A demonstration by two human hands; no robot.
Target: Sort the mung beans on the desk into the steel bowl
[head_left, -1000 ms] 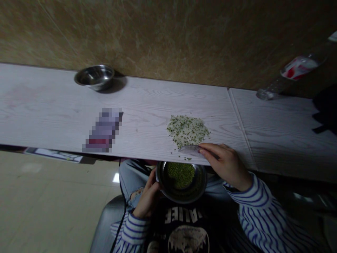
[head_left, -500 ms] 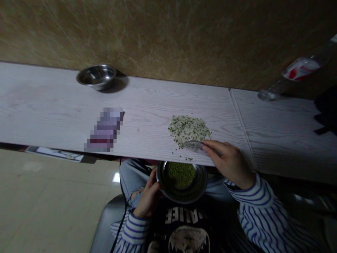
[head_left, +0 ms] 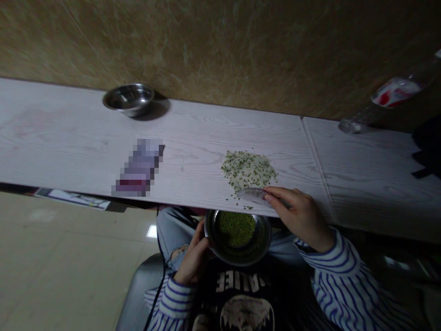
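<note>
My left hand (head_left: 193, 255) is closed on the rim of a steel bowl (head_left: 263, 248), held over my lap just below the table edge. Small green beans (head_left: 237, 228), which look like mung beans, cover its bottom. Between the thumb and fingers of my right hand (head_left: 299, 211) is a thin, translucent, half-round piece (head_left: 253, 195), its kind unclear. It lies at the near side of a pile of white rice-like grains mixed with green beans (head_left: 248, 168), low over the tabletop. A few loose beans (head_left: 247, 208) lie between the pile and the table edge.
A second steel bowl (head_left: 129, 100) stands near the wall at back left. A blurred-out flat item (head_left: 139, 170) lies left of the pile. A plastic bottle (head_left: 392, 94) stands at back right, near a dark object (head_left: 429, 142). A seam (head_left: 313, 149) crosses the tabletop.
My right hand and the translucent piece have shifted slightly toward the table's near edge. My left hand and the bowl of beans have stayed in place.
</note>
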